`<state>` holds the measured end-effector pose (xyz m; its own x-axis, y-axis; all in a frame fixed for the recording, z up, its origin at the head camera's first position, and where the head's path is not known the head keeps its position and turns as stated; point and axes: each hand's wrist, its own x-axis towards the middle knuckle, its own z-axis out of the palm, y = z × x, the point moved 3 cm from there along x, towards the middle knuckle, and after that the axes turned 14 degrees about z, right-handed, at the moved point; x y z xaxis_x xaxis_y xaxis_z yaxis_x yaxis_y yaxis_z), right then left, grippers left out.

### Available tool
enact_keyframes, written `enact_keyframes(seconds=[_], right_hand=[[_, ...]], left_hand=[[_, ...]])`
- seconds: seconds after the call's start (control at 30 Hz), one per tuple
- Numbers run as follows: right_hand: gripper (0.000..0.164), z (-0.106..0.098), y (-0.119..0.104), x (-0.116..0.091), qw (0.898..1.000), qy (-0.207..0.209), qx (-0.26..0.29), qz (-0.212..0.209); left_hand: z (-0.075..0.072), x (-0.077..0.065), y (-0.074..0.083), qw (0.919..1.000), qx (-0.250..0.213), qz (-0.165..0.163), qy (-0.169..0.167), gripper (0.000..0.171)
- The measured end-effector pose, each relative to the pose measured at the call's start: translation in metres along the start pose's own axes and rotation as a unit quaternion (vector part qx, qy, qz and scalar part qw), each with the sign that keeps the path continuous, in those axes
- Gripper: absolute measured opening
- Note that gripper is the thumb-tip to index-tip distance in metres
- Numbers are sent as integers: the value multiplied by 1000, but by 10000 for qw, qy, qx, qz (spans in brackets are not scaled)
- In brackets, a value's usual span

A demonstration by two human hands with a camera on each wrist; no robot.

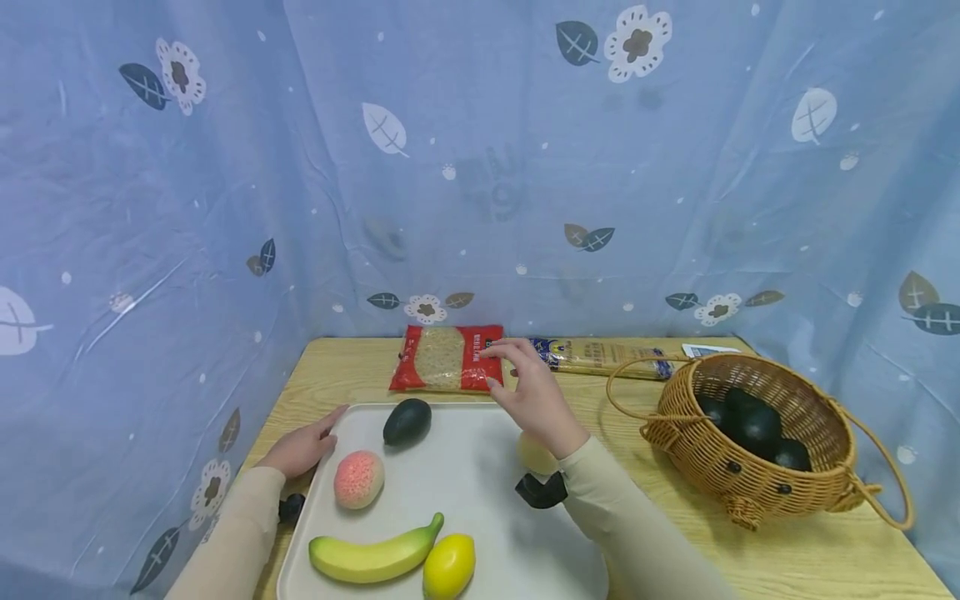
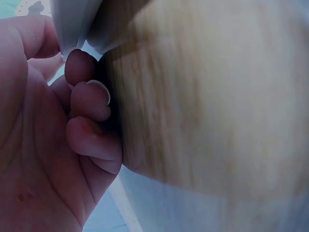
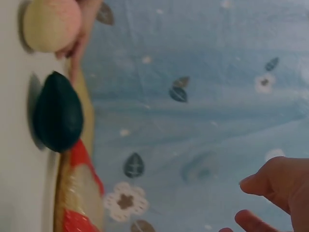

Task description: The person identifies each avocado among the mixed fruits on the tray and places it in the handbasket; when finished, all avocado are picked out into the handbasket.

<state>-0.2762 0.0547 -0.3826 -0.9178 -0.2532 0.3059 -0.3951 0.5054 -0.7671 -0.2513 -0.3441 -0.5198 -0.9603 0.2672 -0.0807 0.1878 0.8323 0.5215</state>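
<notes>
My left hand (image 1: 300, 447) grips the left rim of a pale tray (image 1: 480, 479); in the left wrist view its fingers (image 2: 91, 104) curl beside the white edge. Over the tray's right half, my right hand (image 1: 536, 404) is raised with fingers loosely bent and nothing in it. On the tray lie a dark green avocado (image 1: 407, 422), a pink peach (image 1: 358, 480), a banana (image 1: 375, 557) and a yellow lemon (image 1: 449, 567). A pale yellow round fruit (image 1: 532, 454) is partly hidden behind the right wrist.
Right of the tray stands a wicker basket (image 1: 693, 450) holding several dark green avocados (image 1: 753, 425). Behind the tray are a red food bag (image 1: 442, 358), a long yellow packet (image 1: 600, 357) and a white card (image 1: 708, 350). A blue curtain (image 1: 480, 167) borders the wooden table (image 1: 600, 408).
</notes>
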Motion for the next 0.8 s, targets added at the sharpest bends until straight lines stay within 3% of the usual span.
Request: enact_keyframes(seconds=[0.37,0.8], right_hand=[[38,54,-8,14,9957,-833,-397,39],[44,114,-5,19,9839,-1643,-691,128]], left_hand=[[1,1,-2,9999,-74,-111,-13,64],[-1,-3,3,9999,-110,-104,35,63]])
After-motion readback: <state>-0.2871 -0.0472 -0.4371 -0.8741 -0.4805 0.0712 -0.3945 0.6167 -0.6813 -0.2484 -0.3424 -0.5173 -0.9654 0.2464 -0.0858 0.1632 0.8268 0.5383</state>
